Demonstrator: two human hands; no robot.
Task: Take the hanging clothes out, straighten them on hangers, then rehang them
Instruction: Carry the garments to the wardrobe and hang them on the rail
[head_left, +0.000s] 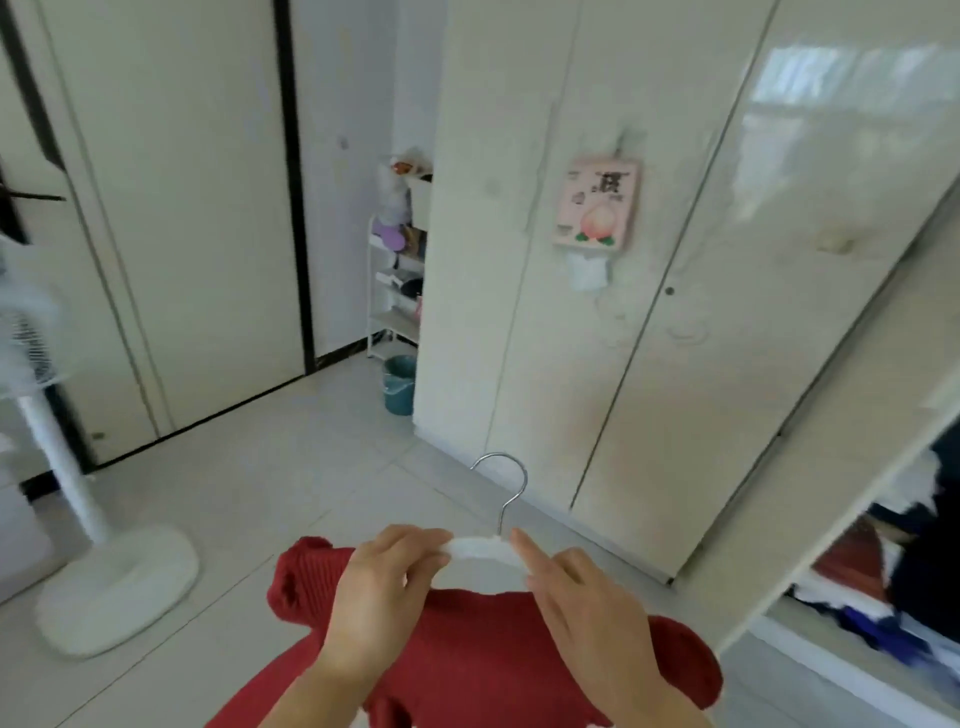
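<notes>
A red ribbed knit garment (467, 654) hangs on a white hanger (480, 550) with a metal hook (506, 488), held low in front of me above the tiled floor. My left hand (382, 587) pinches the hanger's left shoulder with curled fingers and thumb. On the right shoulder of the hanger my right hand (582, 597) holds on, its index finger stretched along the white bar. The garment's ruffled sleeve edges stick out on both sides of my hands.
White wardrobe doors (649, 260) stand ahead, with a pink peach sign (597, 205) hung on one. At the right an open wardrobe section (893, 571) holds dark and red clothes. A white standing fan (98, 545) is at the left, a teal bucket (399, 384) and shelf rack behind.
</notes>
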